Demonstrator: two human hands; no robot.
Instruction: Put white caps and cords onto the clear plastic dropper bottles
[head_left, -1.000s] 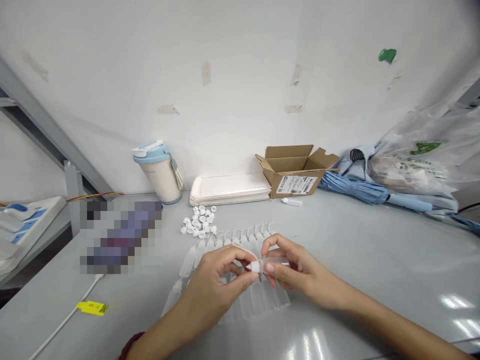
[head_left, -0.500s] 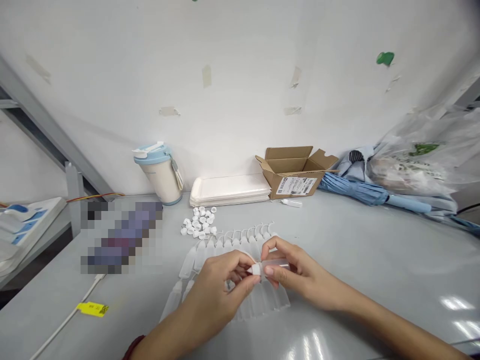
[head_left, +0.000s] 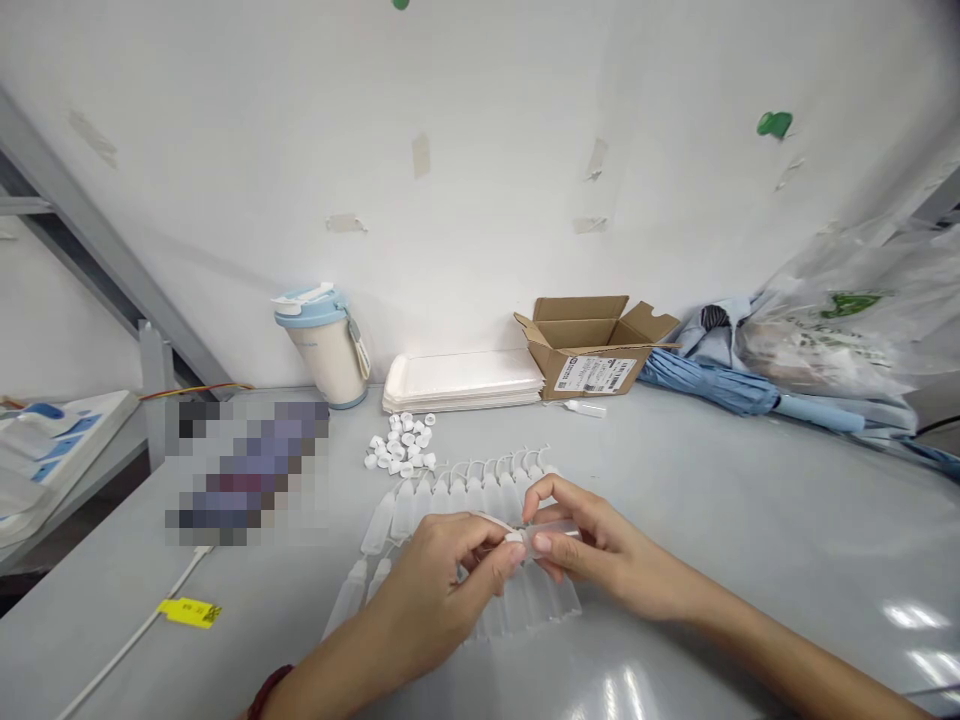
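A small translucent squeeze bottle [head_left: 553, 535] lies sideways between my two hands over the table. My right hand [head_left: 600, 540] is closed around its body, thumb in front and fingers behind. At the neck, my left hand [head_left: 457, 580] pinches the white cap [head_left: 514, 537] between thumb and fingers, which partly cover it. Below and behind the hands, several similar bottles [head_left: 450, 495] lie side by side in rows, thin strips curling from their tops. Loose white caps [head_left: 401, 445] are heaped just beyond them.
Along the wall stand a tumbler [head_left: 326, 350], a stack of white trays [head_left: 465, 380] and an open cardboard box [head_left: 592, 350]. One bottle [head_left: 585, 408] lies before the box. To the right are a folded blue umbrella [head_left: 712, 385] and plastic bags [head_left: 847, 320]. A white cable [head_left: 127, 640] runs at left.
My left thumb and fingers have closed further over the bottle's tip, covering the pointed nozzle that showed before. My right hand keeps its hold on the bottle. The view has shifted slightly.
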